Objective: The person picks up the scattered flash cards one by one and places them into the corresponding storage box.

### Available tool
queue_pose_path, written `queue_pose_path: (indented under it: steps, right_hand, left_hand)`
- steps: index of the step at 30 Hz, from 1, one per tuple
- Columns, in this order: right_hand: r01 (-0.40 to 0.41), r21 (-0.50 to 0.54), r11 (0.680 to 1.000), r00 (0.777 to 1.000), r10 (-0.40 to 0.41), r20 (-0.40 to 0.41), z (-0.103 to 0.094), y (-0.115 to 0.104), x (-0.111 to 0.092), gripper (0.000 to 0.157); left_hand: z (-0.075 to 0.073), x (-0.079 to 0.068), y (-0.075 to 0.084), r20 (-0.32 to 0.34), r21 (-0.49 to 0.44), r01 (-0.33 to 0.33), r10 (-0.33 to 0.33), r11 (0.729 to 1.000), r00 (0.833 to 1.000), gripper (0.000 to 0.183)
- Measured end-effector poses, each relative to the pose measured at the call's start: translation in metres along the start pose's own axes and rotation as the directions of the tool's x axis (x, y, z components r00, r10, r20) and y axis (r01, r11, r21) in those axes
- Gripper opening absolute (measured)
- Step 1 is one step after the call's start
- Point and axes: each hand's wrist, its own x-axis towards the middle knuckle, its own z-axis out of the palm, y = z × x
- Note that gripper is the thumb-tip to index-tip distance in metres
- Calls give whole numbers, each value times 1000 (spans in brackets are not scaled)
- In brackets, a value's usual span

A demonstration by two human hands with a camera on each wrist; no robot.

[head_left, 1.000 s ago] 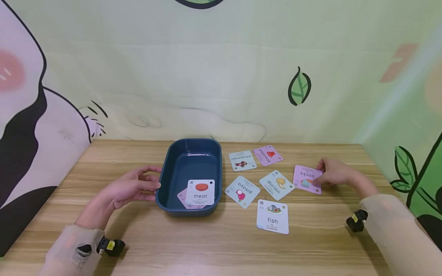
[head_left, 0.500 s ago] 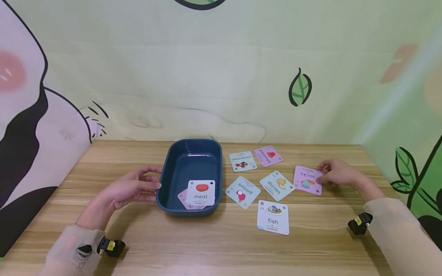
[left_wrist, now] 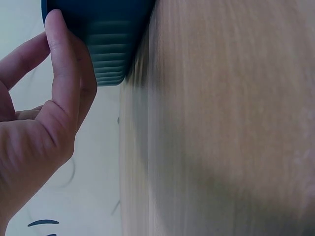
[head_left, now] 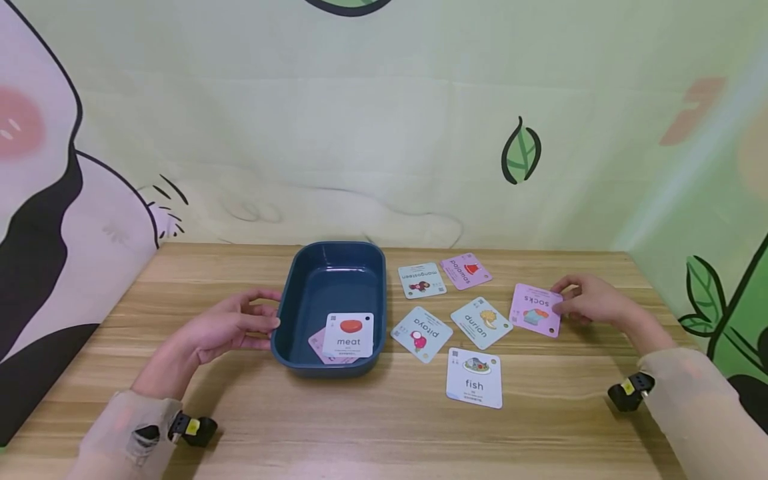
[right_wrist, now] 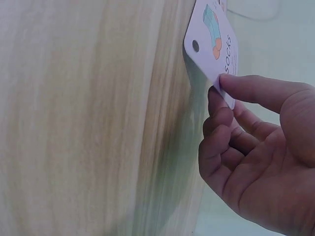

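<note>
My right hand (head_left: 591, 300) pinches the near right edge of the purple "socks" card (head_left: 533, 312) between thumb and fingers. In the right wrist view that card (right_wrist: 211, 44) tilts up off the wood. On the left side, the fingertips of my left hand (head_left: 231, 327) touch the outer left rim of a deep blue plastic tray (head_left: 291, 280). The left wrist view has the thumb (left_wrist: 61, 54) against the tray's edge. Inside the tray a white "meat" card (head_left: 349, 340) lies over a purple card (head_left: 318, 341), whose word is mostly hidden.
Between tray and right hand lie the cards "mangosteen" (head_left: 422, 280), "pajamas" (head_left: 466, 271), "pitaya" (head_left: 421, 335), "durian" (head_left: 482, 323) and "fish" (head_left: 474, 378). A printed cloth backdrop (head_left: 360, 167) rises behind the wooden table (head_left: 360, 433).
The right fingers have shifted from on top of the socks card to its right edge, and the card is now slightly raised and turned. The left hand and tray stay put.
</note>
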Motion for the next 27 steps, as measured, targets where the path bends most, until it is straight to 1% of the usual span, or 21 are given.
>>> queue_pose_path:
  steps: [7,10,16,21,24,27]
  right_hand:
    - [0,2,1000,1000,0,-8,-3,1,-3,41]
    - [4,20,1000,1000,-4,-9,-4,0,-4,41]
    - [18,89,996,999,-15,-32,-6,-1,-5,43]
    - [15,147,989,999,-9,-41,-7,-2,-3,45]
    - [24,193,981,999,-15,-49,-6,-6,-2,45]
    - [41,209,977,998,-28,-63,-4,-13,-1,47]
  left_hand:
    - [0,0,0,-3,-1,3,-3,1000,1000,62]
    - [0,0,0,-6,-2,2,-3,1000,1000,63]
    - [2,-1,1,-16,-6,8,-8,1000,1000,64]
    - [2,0,1,-18,-9,8,-8,1000,1000,64]
    - [2,0,1,-20,-11,8,-8,1000,1000,64]
    - [2,-1,1,-18,-14,7,-8,1000,1000,63]
